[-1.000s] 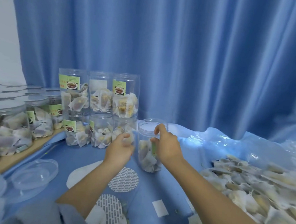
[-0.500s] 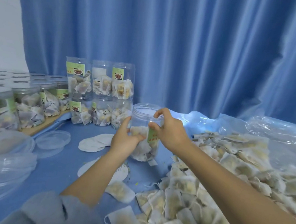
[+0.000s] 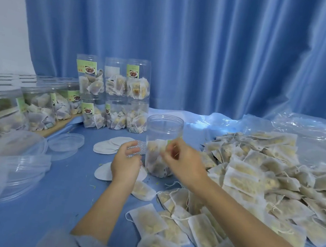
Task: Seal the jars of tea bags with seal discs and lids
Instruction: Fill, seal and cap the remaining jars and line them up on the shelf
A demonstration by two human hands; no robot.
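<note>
Fingers of your left hand (image 3: pixel 126 162) curl round a patterned seal disc (image 3: pixel 138 148), lifted just left of the open jar (image 3: pixel 163 143). Your right hand (image 3: pixel 184 162) is blurred in front of the jar's lower half; I cannot tell whether it grips. Steady the jar first, then lay the disc flat and centred on the rim before reaching for a lid (image 3: pixel 65 144). The clear jar stands upright, lidless, about half filled with tea bags.
</note>
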